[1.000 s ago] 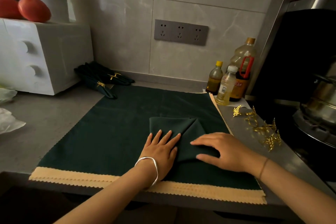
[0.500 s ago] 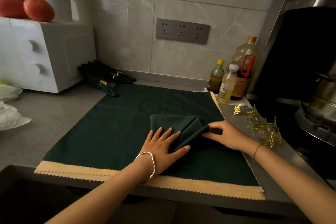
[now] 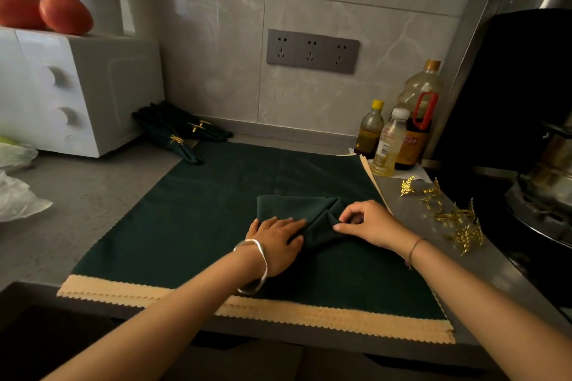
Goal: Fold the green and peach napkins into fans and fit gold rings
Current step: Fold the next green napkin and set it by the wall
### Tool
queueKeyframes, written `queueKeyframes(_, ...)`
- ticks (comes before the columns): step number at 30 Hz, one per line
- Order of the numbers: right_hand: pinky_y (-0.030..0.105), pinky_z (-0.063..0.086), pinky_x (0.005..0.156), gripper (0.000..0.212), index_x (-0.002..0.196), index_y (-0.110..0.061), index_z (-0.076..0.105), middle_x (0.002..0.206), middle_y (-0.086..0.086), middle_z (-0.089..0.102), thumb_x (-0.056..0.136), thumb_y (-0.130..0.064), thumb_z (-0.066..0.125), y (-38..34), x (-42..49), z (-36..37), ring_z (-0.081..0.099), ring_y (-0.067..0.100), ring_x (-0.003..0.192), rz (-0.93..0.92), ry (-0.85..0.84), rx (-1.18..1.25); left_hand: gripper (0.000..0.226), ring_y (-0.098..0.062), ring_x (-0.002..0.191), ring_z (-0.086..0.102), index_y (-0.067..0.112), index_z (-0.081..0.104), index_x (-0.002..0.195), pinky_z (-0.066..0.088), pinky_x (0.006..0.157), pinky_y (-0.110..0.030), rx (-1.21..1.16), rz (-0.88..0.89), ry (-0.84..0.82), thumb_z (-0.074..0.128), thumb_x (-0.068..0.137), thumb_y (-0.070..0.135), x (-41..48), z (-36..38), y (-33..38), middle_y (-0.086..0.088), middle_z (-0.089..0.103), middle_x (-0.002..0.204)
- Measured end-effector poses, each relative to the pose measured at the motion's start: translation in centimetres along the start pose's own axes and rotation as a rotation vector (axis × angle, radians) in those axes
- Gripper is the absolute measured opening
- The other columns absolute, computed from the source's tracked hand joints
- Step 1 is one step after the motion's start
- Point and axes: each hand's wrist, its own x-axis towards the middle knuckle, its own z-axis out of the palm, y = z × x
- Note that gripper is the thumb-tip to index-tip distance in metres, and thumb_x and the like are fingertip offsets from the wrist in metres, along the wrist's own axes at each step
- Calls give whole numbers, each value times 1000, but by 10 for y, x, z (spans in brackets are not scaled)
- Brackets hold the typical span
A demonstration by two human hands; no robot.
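A dark green napkin (image 3: pixel 297 207), partly folded, lies on a stack of flat green napkins (image 3: pixel 216 226) whose peach ones (image 3: pixel 309 315) show along the front edge. My left hand (image 3: pixel 275 241) presses flat on the fold's left part, fingers together. My right hand (image 3: pixel 368 223) pinches the cloth's right fold between thumb and fingers. Several gold leaf rings (image 3: pixel 448 213) lie on the counter to the right. Two finished green napkins with gold rings (image 3: pixel 179 133) rest at the back left.
A white oven (image 3: pixel 77 90) with tomatoes (image 3: pixel 65 12) on top stands at the left. Three oil bottles (image 3: pixel 399 133) stand at the back right. A stove with a metal pot (image 3: pixel 548 170) is at the far right. Plastic bags (image 3: pixel 18 195) lie on the left counter.
My right hand has moved from lying flat on the napkin to pinching its right fold and drawing it inward. My left hand has shifted slightly and keeps pressing the cloth.
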Motion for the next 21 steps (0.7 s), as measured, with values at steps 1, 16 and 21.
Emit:
queueKeyframes(1,29,50,73,9,78,-22,65,81,1,65,79,-22,74,-2,0,0,57,11,72,10,-17,12,50,-21,145,12,35,18,149,5,119,-42,-19,-10,40,25,100,47,6,-6,-2,3,19,157)
queueKeyframes(16,24,47,73,20,86,-25,56,99,-2,59,79,-21,74,-9,10,-3,55,10,80,47,31,-39,48,-23,93,62,14,59,112,47,72,-29,152,-205,173,42,94,55,38,-50,-16,-6,64,107)
queueKeyframes(21,29,39,97,22,107,-23,55,121,-2,47,87,-28,64,-6,11,4,46,16,117,62,64,-134,63,-16,63,67,8,27,137,52,55,-24,-144,-181,-38,60,91,35,12,-39,8,-10,63,87)
